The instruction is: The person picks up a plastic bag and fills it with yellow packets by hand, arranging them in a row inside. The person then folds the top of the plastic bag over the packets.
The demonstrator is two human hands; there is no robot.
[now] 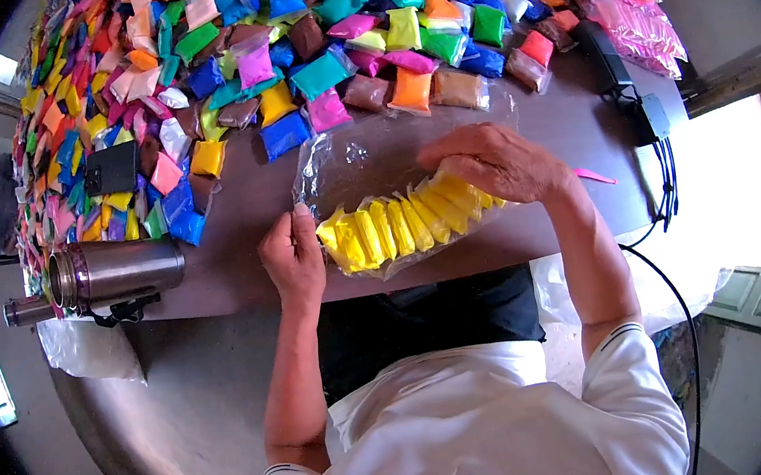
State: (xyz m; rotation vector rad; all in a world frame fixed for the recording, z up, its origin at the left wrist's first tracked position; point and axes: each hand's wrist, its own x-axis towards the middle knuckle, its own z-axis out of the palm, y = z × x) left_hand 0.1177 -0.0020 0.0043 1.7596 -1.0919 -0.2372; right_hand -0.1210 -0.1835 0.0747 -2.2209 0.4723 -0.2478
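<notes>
A clear plastic bag (335, 169) lies near the table's front edge, with a row of several small yellow packets (400, 227) standing side by side in its lower part. My left hand (292, 257) is closed on the bag's left edge, thumb on top, beside the leftmost packet. Over the right end of the row is my right hand (496, 163), its fingers stretched leftward, slightly bent, and partly covering the packets there. Whether those fingertips press on the packets or only hover is hard to see.
Piled small packets of many colours (324, 75) cover the table's back and left. A steel flask (126, 268) lies at left, below a dark phone-like object (113, 168). Pink bundled packs (627, 12), a black device (604, 57) and cables (665, 177) are at right.
</notes>
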